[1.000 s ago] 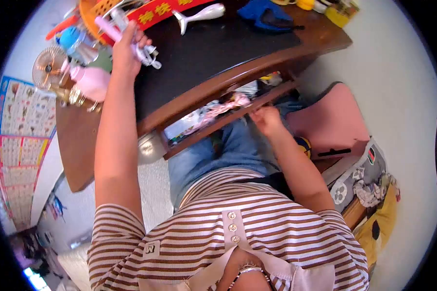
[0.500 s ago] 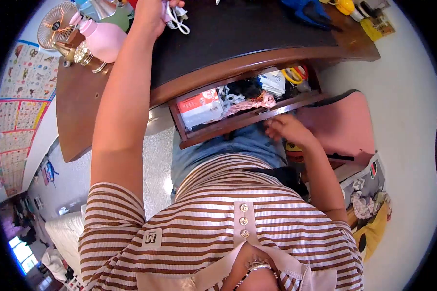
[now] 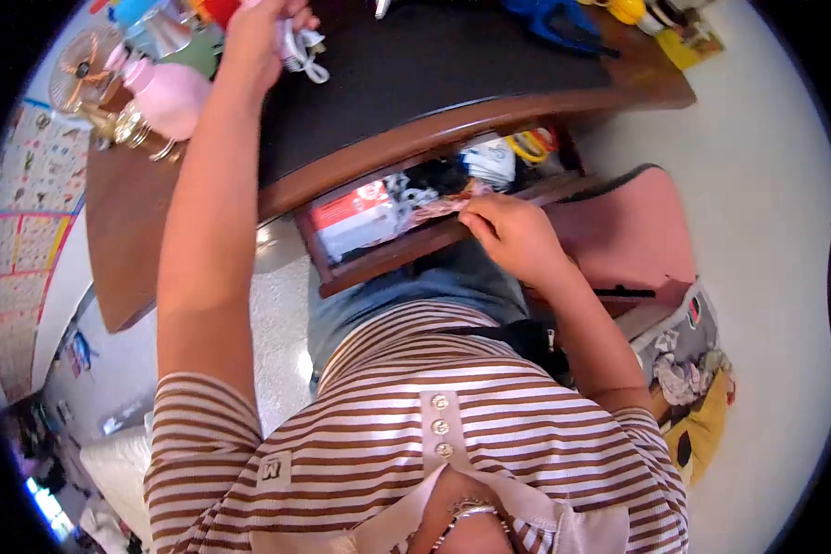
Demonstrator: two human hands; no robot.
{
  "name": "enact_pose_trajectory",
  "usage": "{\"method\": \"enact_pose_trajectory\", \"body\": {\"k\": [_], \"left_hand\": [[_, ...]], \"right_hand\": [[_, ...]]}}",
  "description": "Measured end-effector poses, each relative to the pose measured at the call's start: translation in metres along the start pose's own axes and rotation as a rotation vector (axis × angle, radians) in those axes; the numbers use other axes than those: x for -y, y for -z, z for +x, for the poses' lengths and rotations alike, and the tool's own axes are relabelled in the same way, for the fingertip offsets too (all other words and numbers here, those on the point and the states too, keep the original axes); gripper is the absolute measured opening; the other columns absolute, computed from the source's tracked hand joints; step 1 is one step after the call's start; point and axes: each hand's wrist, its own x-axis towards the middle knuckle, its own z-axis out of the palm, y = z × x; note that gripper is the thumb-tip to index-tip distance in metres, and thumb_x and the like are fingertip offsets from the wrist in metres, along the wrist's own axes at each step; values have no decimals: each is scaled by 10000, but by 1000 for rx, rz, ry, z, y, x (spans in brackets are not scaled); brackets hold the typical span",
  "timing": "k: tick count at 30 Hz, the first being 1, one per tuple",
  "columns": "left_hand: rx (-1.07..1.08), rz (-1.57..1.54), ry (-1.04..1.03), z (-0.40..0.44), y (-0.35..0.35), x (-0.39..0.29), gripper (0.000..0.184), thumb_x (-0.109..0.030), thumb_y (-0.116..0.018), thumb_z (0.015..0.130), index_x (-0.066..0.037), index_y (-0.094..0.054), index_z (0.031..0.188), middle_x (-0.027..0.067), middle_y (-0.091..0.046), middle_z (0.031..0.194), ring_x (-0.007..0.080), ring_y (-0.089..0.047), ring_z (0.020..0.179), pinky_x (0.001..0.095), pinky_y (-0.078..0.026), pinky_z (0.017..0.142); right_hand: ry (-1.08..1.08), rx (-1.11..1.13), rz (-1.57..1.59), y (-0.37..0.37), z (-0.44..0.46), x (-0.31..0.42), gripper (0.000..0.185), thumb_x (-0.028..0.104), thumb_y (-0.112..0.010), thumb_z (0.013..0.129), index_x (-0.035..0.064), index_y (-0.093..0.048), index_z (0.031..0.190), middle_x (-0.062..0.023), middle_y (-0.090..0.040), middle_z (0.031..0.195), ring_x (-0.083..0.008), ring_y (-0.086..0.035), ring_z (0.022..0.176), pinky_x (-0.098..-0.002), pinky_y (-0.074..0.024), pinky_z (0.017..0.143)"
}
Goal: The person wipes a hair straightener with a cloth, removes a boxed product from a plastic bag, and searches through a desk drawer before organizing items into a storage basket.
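Note:
My left hand is closed around a bundled white cord over the far left of the desk. Part of a pale lilac object shows at the palm, mostly hidden by the fingers. My right hand is curled at the front edge of the pulled-out drawer, its fingertips pressed against the wood. Inside the drawer lie a red and white box, a bunched pink cloth, white packets and yellow and red rings.
On the dark desk top, a pink bottle and a small fan stand at left. A blue item lies at the far right. Beside the drawer is a pink chair back. A wall chart hangs at left.
My right hand has risen from below the drawer front to its edge, and its fingers have curled in. The left hand still holds the cord. The whole view has shifted slightly.

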Motion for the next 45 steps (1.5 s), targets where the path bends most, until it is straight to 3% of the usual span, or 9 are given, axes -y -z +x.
{"method": "enact_pose_trajectory", "body": {"k": [7,9,11,21,23,27,29,38,45], "left_hand": [[33,20,-34,15,13,7,240,-246,-669,955,-67,-522,894,-18,-434,662,96,-438,560,291,-473,621],[37,9,-19,16,13,8,242,-249,-670,954,-66,-524,892,-18,-437,665,95,-439,560,293,-474,620],[43,3,-4,18,14,7,244,-252,-671,954,-65,-527,890,-18,-441,667,94,-440,559,295,-475,619],[47,59,-12,12,9,4,247,-265,-669,955,-66,-543,882,-33,-429,642,85,-438,553,280,-471,631],[34,59,-2,15,12,6,247,-267,-667,956,-67,-544,878,-32,-432,645,84,-439,554,281,-471,633],[37,78,-13,11,8,6,260,-274,-656,964,-81,-527,848,-30,-436,653,85,-440,556,283,-475,635],[40,91,-21,10,8,6,265,-277,-651,968,-86,-521,837,-30,-436,656,86,-441,559,283,-476,637],[63,132,-35,1,-3,0,267,-283,-638,974,-87,-527,832,-27,-434,668,91,-442,571,285,-478,634],[72,140,-41,1,-3,-1,266,-284,-643,972,-84,-529,838,-29,-443,664,87,-454,573,283,-478,629]], "right_hand": [[-199,-337,-644,55,7,-93,154,165,-581,889,72,-703,902,-142,-649,794,-376,-638,812,-490,-527,745],[-241,-295,-643,66,12,-109,196,207,-592,892,68,-725,927,-154,-678,839,-370,-655,843,-482,-528,771],[-424,54,-626,62,17,-123,241,278,-632,873,74,-746,929,-144,-712,895,-347,-678,883,-462,-541,786],[-528,83,-594,38,33,-109,244,293,-677,827,68,-748,888,-142,-721,946,-322,-685,909,-417,-549,797],[-359,-104,-201,48,26,-111,200,221,-660,839,38,-721,890,-152,-704,918,-282,-692,882,-382,-539,824],[-374,-225,245,55,15,-111,144,139,-600,875,11,-662,896,-126,-679,916,-231,-676,849,-342,-532,831],[-506,-247,810,54,14,-107,107,104,-552,910,17,-613,904,-87,-644,922,-189,-648,863,-306,-520,839],[-346,-735,1162,48,12,-90,120,40,-487,920,76,-514,810,-46,-561,826,-163,-572,748,-320,-506,745],[-297,-720,1296,49,11,-97,150,5,-487,911,98,-488,795,-40,-546,815,-127,-417,621,-294,-416,591]]}}
